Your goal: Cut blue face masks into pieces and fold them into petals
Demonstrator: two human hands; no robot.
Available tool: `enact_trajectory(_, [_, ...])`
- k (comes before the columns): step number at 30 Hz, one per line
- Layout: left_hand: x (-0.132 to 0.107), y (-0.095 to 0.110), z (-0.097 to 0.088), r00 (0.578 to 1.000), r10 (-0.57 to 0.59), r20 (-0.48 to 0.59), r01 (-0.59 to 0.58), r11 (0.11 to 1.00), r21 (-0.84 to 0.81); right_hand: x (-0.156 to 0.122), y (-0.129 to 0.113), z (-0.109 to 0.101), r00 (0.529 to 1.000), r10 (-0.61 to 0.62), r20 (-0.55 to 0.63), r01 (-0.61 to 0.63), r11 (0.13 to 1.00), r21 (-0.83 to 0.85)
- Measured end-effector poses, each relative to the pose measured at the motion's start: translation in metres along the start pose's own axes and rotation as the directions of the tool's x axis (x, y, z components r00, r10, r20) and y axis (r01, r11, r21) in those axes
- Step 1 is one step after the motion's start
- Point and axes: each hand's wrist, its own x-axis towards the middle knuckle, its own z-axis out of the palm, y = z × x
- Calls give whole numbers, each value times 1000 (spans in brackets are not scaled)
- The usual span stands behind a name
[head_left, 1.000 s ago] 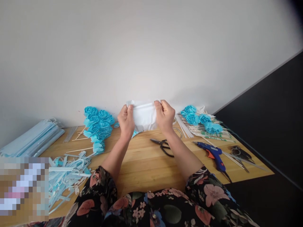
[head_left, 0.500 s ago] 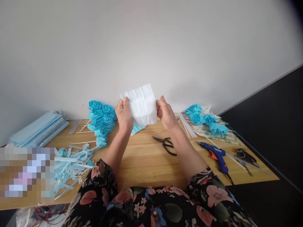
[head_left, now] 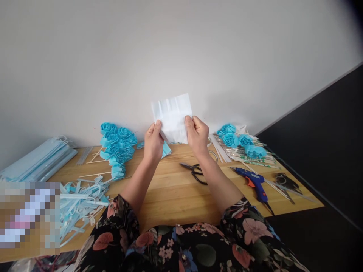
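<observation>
I hold a white pleated mask sheet (head_left: 172, 113) upright in front of the wall, above the wooden table (head_left: 170, 192). My left hand (head_left: 153, 142) pinches its lower left edge with thumb and fingers closed. My right hand (head_left: 196, 134) pinches its lower right edge the same way. The sheet stands flat and spread, its top edge free. A scrap of light blue mask material (head_left: 166, 149) lies on the table just below my left hand.
Black scissors (head_left: 195, 172) lie under my right wrist. A blue glue gun (head_left: 253, 182) and dark pliers (head_left: 285, 180) lie right. Blue fabric roses on sticks sit at back left (head_left: 117, 143) and back right (head_left: 241, 141). Stacked masks (head_left: 36, 160) and cut strips (head_left: 81, 202) lie left.
The white sheet went from bunched and stretched between my hands to unfolded and held upright and flat. Both hands shifted their grip to its lower edge.
</observation>
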Motion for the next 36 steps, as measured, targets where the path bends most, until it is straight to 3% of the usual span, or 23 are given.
enact_trajectory(4, [-1, 2, -3, 979, 173, -110, -147, 967, 210, -1, 1, 2, 999, -33, 9, 33, 999, -12])
enact_trajectory(7, [-1, 5, -4, 949, 293, -116, -239, 909, 341, -1, 1, 2, 998, -56, -5, 56, 998, -29])
enact_trajectory(10, [-2, 7, -4, 934, 339, -111, -270, 875, 402, -2, 1, 2, 998, -68, -13, 67, 997, -40])
enact_trajectory(21, [2, 16, -9, 948, 318, -8, -275, 830, 485, 3, 8, -3, 993, -114, 10, 115, 987, -115])
enact_trajectory(27, [0, 10, -3, 993, 118, 1, -114, 954, 278, 6, 9, -5, 994, -82, -69, 76, 994, -83])
enact_trajectory(30, [-1, 6, -1, 998, 49, 38, -57, 972, 230, 8, 9, -6, 994, -61, -93, 55, 996, -71])
enact_trajectory(36, [-2, -2, -2, 993, 99, 61, -114, 929, 352, 8, 5, -5, 994, -28, -102, 22, 998, -58])
